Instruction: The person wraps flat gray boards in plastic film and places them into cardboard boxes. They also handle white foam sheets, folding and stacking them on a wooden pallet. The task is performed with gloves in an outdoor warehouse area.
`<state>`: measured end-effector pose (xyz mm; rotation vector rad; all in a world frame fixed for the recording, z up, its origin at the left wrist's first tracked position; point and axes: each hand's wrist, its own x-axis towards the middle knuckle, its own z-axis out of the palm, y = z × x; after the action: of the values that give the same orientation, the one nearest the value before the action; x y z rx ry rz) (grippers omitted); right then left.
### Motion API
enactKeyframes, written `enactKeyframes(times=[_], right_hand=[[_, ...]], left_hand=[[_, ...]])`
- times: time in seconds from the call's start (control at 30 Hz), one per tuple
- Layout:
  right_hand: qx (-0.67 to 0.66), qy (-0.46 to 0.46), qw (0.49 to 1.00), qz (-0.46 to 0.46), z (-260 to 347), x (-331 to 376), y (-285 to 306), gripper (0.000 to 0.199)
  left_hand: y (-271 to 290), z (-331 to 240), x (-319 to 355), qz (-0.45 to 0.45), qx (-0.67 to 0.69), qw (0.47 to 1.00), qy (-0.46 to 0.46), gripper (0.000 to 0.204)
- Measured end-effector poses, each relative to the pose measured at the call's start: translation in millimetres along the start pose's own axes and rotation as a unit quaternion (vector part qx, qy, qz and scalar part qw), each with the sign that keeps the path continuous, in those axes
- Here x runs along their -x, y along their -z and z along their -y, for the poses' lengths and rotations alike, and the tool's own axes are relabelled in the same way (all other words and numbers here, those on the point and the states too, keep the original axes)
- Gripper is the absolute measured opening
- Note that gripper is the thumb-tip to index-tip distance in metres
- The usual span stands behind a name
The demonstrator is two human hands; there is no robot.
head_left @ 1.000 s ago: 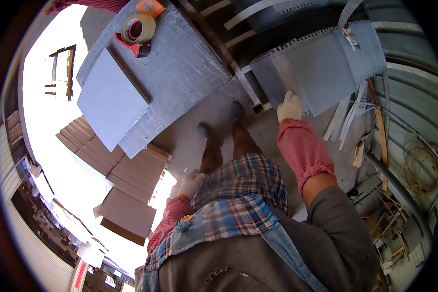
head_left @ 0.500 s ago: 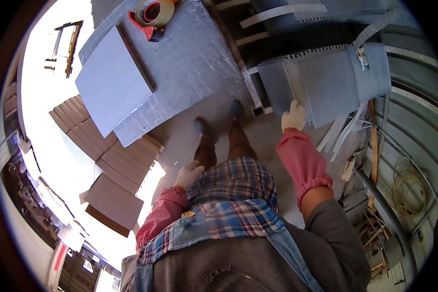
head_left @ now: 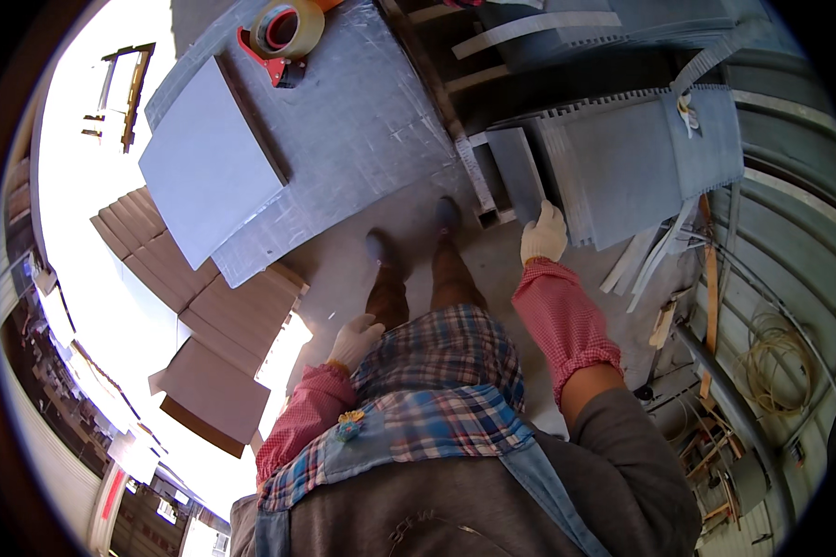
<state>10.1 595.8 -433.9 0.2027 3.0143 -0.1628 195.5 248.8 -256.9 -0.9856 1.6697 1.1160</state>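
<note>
My right hand (head_left: 542, 234), in a white knit glove, has its fingers closed on the near edge of a grey sheet (head_left: 515, 173). That sheet is tilted apart from a stack of grey sheets with notched edges (head_left: 618, 158), and a dark gap shows between them. My left hand (head_left: 355, 342), gloved the same way, hangs beside my thigh at the apron. It holds nothing that I can see; its thumb stands out and its fingers look loosely extended. On the table (head_left: 372, 102) lies a large flat pale-grey board or box (head_left: 215, 167), away from both hands.
A red tape dispenser with a roll of clear tape (head_left: 288, 32) rests at the table's far side. Flattened brown cartons (head_left: 204, 288) lie at left. Further grey sheets (head_left: 604, 28) sit at the back right. Loose strips (head_left: 650, 255) and a coiled cord (head_left: 776, 362) are at right.
The end sheet has swung left away from the stack, opening a dark gap. My right hand has moved slightly left and nearer with it. My left hand has stayed by my thigh.
</note>
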Motion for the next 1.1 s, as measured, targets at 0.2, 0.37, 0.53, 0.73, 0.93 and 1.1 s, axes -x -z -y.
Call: enactKeyframes(times=[0.2, 0.37, 0.53, 0.73, 0.93, 1.1], right_hand=[[0.023, -0.037, 0.996, 0.082, -2, -16, 6, 0.044], [0.083, -0.050, 0.956, 0.278, 18, -30, 0, 0.040], [0.063, -0.057, 0.943, 0.321, 44, -25, -13, 0.040], [0.000, -0.053, 0.949, 0.311, 20, -40, -32, 0.042], [-0.093, 0.046, 0.942, 0.318, -48, -80, -3, 0.050], [-0.288, -0.070, 0.859, 0.417, -41, -60, 126, 0.053]], left_hand=[[-10, 18, -10, -0.002, -0.002, 1.000, -0.009, 0.066], [-16, 24, -13, -0.002, 0.006, 1.000, -0.002, 0.066], [-19, 20, -12, -0.013, 0.011, 1.000, 0.000, 0.064], [-23, 20, -9, -0.003, 0.011, 1.000, 0.021, 0.060], [-20, 21, -12, 0.008, -0.005, 1.000, 0.005, 0.060], [-29, 5, -20, 0.010, 0.016, 1.000, -0.025, 0.060]])
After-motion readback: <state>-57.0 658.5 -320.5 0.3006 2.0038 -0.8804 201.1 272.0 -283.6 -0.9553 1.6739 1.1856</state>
